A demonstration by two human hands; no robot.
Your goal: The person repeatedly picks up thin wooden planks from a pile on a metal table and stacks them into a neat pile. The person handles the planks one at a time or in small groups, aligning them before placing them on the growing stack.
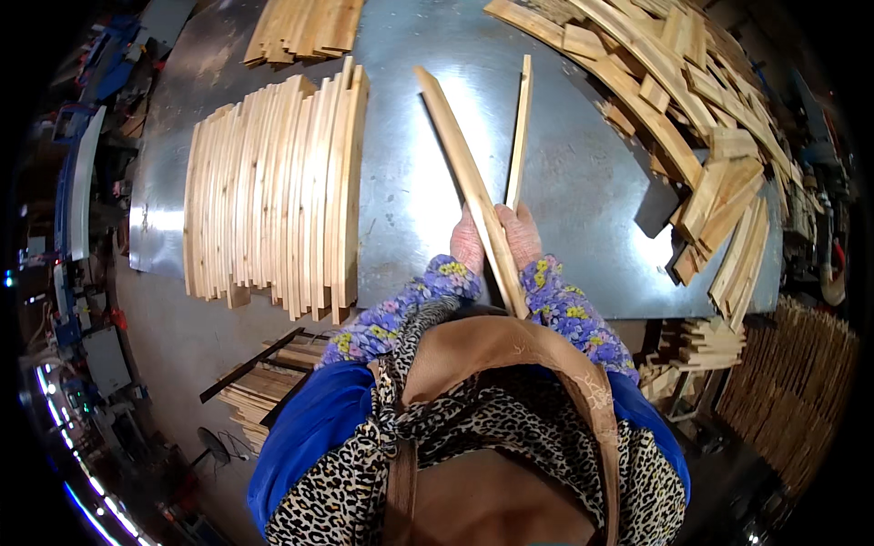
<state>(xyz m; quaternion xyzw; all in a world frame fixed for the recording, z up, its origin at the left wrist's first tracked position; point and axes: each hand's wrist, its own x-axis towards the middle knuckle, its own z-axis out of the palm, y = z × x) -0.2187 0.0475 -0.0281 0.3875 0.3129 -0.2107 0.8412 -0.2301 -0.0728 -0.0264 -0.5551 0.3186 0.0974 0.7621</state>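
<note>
A long pale wooden strip (467, 177) slants between my hands, its far end up and to the left, its near end close to my body. My left hand (466, 242) is closed on the strip's left side, with the fingers mostly hidden. From the right, my right hand (522, 237) grips the same strip, thumb side against its edge. A thinner wooden strip (520, 127) runs away from the right hand's far side. Whether that hand touches it, I cannot tell.
Under my hands is a shiny metal table (401, 196). Left stands a neat row of wooden strips (273, 196), with another stack (305, 32) beyond. A loose heap of wood pieces (719, 173) covers the right side. Stacked wood (787, 382) stands below the table's right edge.
</note>
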